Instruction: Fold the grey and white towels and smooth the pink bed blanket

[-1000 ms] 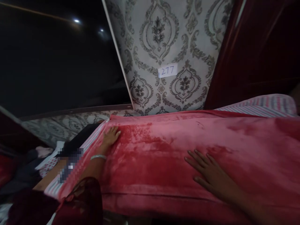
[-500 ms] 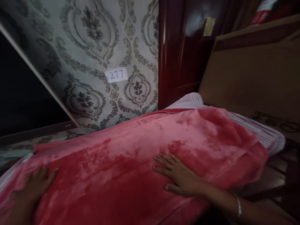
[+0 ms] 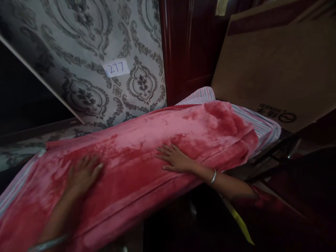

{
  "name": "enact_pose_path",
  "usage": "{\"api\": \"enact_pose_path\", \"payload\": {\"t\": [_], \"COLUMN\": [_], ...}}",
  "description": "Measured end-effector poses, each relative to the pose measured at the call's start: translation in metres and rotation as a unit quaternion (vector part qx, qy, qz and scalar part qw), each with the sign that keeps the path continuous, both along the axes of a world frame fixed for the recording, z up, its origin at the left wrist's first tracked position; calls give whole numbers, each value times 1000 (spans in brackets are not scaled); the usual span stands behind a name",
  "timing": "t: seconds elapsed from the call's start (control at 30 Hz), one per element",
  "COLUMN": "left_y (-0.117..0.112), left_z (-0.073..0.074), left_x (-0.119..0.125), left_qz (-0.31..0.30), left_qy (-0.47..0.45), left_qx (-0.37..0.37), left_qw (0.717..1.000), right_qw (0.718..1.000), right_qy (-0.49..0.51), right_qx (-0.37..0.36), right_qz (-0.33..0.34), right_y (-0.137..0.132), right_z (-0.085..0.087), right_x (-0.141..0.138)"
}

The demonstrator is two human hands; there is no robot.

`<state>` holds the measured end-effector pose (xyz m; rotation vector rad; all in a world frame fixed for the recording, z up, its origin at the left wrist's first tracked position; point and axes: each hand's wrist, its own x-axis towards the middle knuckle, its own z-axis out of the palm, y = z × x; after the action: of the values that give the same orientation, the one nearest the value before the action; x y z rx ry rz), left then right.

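Observation:
A plush red and pink blanket [image 3: 126,185] lies spread over a long, narrow surface. Under it, a striped cloth [image 3: 265,124] shows at the right end and along the far left edge. My left hand [image 3: 82,175] rests palm down on the blanket's left part, fingers apart and slightly blurred. Flat on the middle of the blanket is my right hand [image 3: 175,159], its fingers spread. Neither hand grips anything. Each wrist wears a silver bangle.
Behind the blanket stands a wall with patterned wallpaper and a paper label [image 3: 116,67] reading 277. A dark red door [image 3: 183,45] and a large cardboard box [image 3: 270,63] are at the back right. A dark panel [image 3: 23,91] leans at left. A yellow strip [image 3: 241,224] hangs lower right.
My left hand has slid right and farther forward over the blanket. The view has shifted, so more of the blanket's near edge shows. My right hand stays flat on the blanket.

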<state>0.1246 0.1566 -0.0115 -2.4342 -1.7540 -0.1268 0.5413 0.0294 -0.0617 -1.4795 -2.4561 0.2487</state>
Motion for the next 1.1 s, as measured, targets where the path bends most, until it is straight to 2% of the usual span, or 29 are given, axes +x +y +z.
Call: {"api": "enact_pose_path", "payload": {"t": [0.1, 0.17, 0.27, 0.33, 0.47, 0.53, 0.63, 0.77, 0.87, 0.97, 1.03, 1.1], "left_y": [-52, -70, -75, -74, -81, -91, -103, -109, -117, -127, -134, -143], "left_z": [-14, -25, -38, -38, -26, -24, -31, -44, -43, -38, -33, -29], "left_x": [41, 54, 55, 53, 59, 68, 81, 90, 90, 83, 69, 47], "left_qz": [-27, -10, 6, 3, 0, -25, -51, -34, -42, -49, -10, 57], "left_qy": [21, 27, 23, 13, -19, -25, -12, -14, -41, -79, -87, -81], "left_qx": [-56, -69, -66, -73, -71, -57, -78, -109, -105, -84, -59, -24], "left_qw": [998, 997, 998, 997, 997, 998, 996, 993, 993, 992, 994, 995], "right_qw": [1000, 1000, 999, 999, 991, 982, 970, 965, 965, 967, 967, 969], "right_qy": [-17, -26, -43, -51, -52, -63, -85, -101, -101, -93, -89, -80], "right_qx": [-2, -3, -14, -12, 17, 20, 18, 15, 30, 52, 66, 93], "right_qz": [-7, -8, 7, -5, -121, -176, -226, -241, -239, -231, -227, -216], "right_y": [1, 2, 1, -3, -19, -28, -37, -40, -40, -39, -35, -31], "right_z": [-2, 0, 7, 14, 22, 17, 2, -13, -20, -32, -44, -56], "right_x": [0, 1, 5, 13, 45, 62, 79, 84, 84, 89, 94, 100]}}
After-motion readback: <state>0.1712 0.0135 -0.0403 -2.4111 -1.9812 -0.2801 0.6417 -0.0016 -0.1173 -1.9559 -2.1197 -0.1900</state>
